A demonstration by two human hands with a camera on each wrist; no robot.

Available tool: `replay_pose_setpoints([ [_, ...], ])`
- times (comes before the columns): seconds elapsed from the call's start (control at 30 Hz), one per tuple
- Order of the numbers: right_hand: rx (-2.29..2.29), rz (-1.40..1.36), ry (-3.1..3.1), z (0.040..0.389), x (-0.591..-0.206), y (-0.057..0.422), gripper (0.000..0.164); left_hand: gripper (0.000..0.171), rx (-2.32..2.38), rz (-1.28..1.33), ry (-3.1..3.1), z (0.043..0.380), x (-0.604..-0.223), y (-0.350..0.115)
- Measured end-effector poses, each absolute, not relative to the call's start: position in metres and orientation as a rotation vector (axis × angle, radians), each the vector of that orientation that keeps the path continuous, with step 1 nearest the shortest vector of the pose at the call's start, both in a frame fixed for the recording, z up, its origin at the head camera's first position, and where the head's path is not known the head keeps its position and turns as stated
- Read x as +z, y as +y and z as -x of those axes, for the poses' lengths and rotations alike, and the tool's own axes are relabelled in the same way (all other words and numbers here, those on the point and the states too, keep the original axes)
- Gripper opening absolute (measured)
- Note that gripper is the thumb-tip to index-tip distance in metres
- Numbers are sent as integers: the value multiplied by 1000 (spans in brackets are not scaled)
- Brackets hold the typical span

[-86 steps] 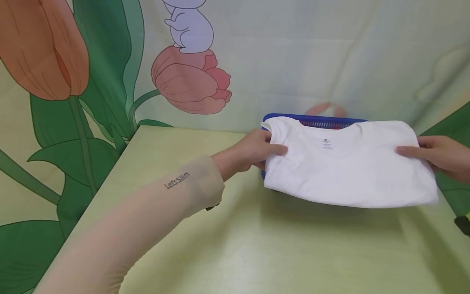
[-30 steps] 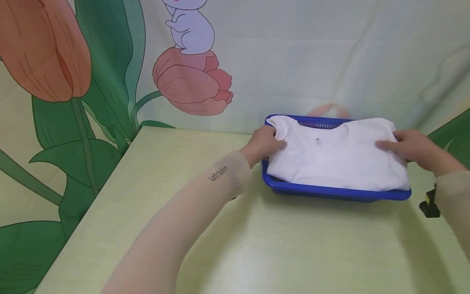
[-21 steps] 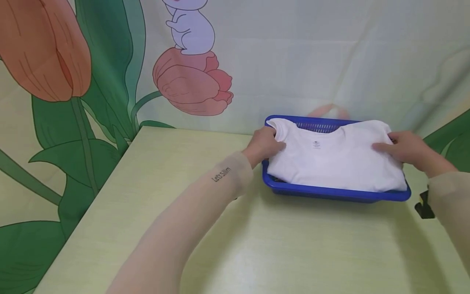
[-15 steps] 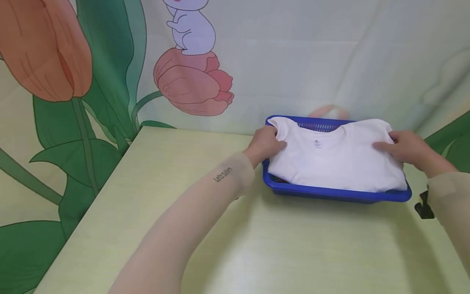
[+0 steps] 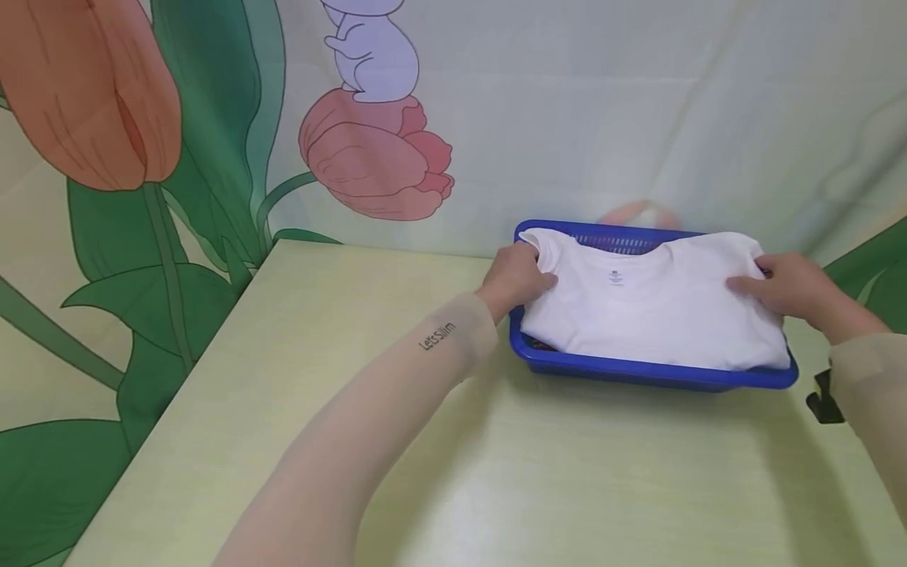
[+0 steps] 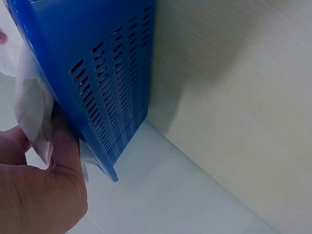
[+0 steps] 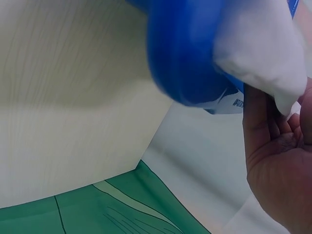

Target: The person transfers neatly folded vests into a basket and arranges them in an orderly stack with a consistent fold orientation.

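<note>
A folded white T-shirt (image 5: 652, 307) lies in the blue plastic basket (image 5: 638, 374), its neckline and printed label toward the back. My left hand (image 5: 516, 276) pinches the shirt's left side at the basket's left rim, thumb on top and fingers beneath. On the other side my right hand (image 5: 794, 287) holds the right edge the same way. In the left wrist view the left hand (image 6: 46, 185) grips white cloth beside the slotted basket wall (image 6: 105, 87). The right wrist view has the right hand (image 7: 280, 146) with cloth between thumb and fingers, close to the basket's rounded corner.
The basket stands on a pale wooden table (image 5: 439, 472) at its back edge. Behind hangs a backdrop cloth (image 5: 567, 118) printed with tulips and a white animal. Darker items show faintly under the shirt at the basket's front left corner.
Both hands have lowered the shirt from above the basket into it, and the right hand has come in leftward. Over the last half second hands and shirt have barely moved.
</note>
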State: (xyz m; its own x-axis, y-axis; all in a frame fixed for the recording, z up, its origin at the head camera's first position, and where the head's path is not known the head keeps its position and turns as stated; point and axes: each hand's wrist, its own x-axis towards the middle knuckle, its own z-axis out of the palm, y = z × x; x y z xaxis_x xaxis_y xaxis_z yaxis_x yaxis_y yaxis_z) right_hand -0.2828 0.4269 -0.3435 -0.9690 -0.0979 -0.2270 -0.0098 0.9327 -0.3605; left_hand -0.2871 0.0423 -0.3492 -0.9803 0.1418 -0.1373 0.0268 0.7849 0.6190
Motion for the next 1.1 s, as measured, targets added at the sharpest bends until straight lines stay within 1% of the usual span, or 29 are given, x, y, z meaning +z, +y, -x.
replay_pose_setpoints([
  [0.17, -485, 109, 2880, 283, -345, 429, 70, 31, 943, -157, 2802, 287, -346, 39],
  [0.33, -443, 115, 2891, 282, -343, 430, 81, 27, 898, -174, 2813, 285, -339, 34],
  [0.37, -437, 120, 2894, 282, -342, 430, 81, 27, 894, -169, 2812, 284, -338, 33],
  [0.43, -434, 137, 2888, 281, -340, 430, 74, 28, 875, -167, 2816, 283, -335, 32],
  [0.5, -456, 134, 2879, 280, -337, 429, 63, 30, 834, -184, 2834, 282, -333, 31],
  [0.6, -480, 108, 2859, 278, -334, 428, 52, 26, 737, -229, 2885, 280, -329, 31],
  [0.67, -463, 86, 2858, 275, -331, 426, 50, 32, 666, -260, 2923, 279, -327, 32],
  [0.73, -418, 77, 2875, 273, -327, 423, 48, 45, 629, -274, 2949, 277, -326, 33],
  [0.87, -338, 75, 2964, 266, -322, 415, 44, 56, 549, -360, 3001, 275, -326, 35],
  [0.97, -303, 102, 3036, 262, -322, 411, 45, 57, 484, -480, 3025, 272, -328, 37],
  [1.1, -312, 149, 3076, 260, -326, 405, 44, 47, 485, -623, 3011, 266, -331, 42],
])
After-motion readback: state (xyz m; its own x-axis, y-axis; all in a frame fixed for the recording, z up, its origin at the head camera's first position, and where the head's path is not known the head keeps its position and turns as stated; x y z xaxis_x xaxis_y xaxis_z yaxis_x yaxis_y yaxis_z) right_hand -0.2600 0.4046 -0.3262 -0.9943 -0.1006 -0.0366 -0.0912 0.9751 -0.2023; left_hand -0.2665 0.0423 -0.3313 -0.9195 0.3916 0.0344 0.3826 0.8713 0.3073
